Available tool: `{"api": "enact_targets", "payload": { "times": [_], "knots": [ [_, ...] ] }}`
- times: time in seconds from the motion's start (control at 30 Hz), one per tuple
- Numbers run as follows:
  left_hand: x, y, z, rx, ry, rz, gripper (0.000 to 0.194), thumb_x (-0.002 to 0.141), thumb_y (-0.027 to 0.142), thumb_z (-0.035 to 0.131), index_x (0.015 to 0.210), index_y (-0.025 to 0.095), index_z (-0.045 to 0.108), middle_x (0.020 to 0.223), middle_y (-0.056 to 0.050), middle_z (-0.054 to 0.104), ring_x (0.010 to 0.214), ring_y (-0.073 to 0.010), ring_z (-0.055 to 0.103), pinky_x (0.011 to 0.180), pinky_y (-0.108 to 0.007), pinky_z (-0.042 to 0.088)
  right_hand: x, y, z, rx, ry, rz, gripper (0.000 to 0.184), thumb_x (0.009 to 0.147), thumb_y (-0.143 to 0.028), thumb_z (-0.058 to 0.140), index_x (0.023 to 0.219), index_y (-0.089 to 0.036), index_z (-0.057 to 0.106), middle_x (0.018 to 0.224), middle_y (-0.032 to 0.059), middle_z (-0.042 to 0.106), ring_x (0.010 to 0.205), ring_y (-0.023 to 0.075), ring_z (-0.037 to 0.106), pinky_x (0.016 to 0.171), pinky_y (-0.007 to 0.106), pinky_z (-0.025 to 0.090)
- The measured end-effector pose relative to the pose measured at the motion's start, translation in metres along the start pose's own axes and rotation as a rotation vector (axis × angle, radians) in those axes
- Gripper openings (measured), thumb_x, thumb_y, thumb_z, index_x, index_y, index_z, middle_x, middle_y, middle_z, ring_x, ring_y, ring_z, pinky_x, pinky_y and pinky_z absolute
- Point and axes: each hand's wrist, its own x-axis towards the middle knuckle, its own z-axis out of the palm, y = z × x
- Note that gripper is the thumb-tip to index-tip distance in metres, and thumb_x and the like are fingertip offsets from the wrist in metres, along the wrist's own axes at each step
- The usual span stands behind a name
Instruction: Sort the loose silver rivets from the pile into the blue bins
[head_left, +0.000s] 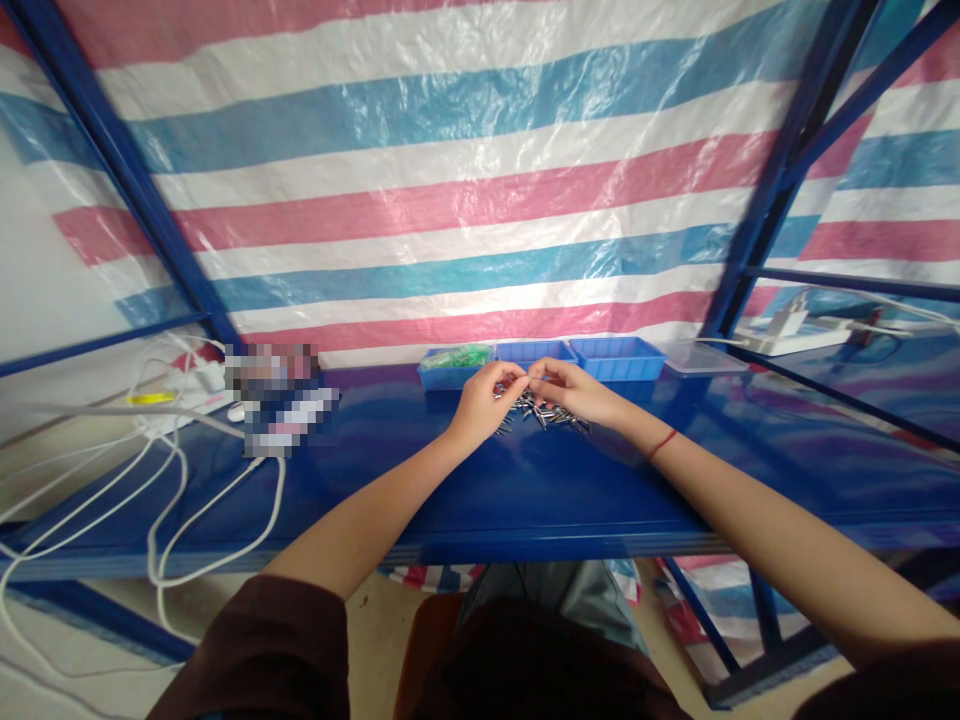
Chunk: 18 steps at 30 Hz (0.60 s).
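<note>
My left hand [487, 393] and my right hand [564, 388] meet fingertip to fingertip above the blue tabletop. Both are closed in a pinch, and whatever lies between the fingers is too small to make out. Right under them is a loose pile of small silvery metal pieces [541, 415], slim and pin-like. Behind the hands stand three blue bins: the left bin [442, 378] has green items in clear plastic [469, 356] in it, the middle bin [536, 350] is partly hidden by my hands, and the right bin [619, 362] stands beside it.
A clear plastic lid [705, 358] lies right of the bins. White cables [169, 480] loop over the table's left end, near a power strip [187, 390] and blurred-out items. Another power strip [799, 330] sits at right. Blue posts [772, 200] and a striped sheet [465, 210] stand behind.
</note>
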Motion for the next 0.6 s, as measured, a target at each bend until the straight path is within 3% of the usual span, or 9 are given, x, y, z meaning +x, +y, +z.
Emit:
{"api": "enact_targets", "payload": {
  "times": [0.3,0.6],
  "knots": [
    [-0.0006,-0.0069,0.0009,-0.02,-0.042,-0.1,0.014,0.083,0.029,0.055,0.087,0.017,0.062,0.085,-0.001,0.067,0.076,-0.0125,0.061,0.065,-0.021,0.045,0.0002,-0.0037,0.0014,0.044,0.087,-0.162,0.029,0.08,-0.047,0.057,0.089,-0.02,0.047,0.069,-0.0026,0.051,0.058,0.0111,0.051,0.055,0.026,0.041],
    [-0.0031,-0.0054,0.0036,-0.047,-0.302,-0.141,0.026,0.089,0.034,0.044,0.093,0.016,0.062,0.09,-0.003,0.069,0.084,-0.0151,0.063,0.077,-0.025,0.048,-0.003,-0.0072,0.0011,-0.336,0.18,-0.276,0.022,0.083,-0.04,0.054,0.082,-0.018,0.055,0.065,-0.0012,0.054,0.055,0.0106,0.046,0.053,0.025,0.039]
  ]
}}
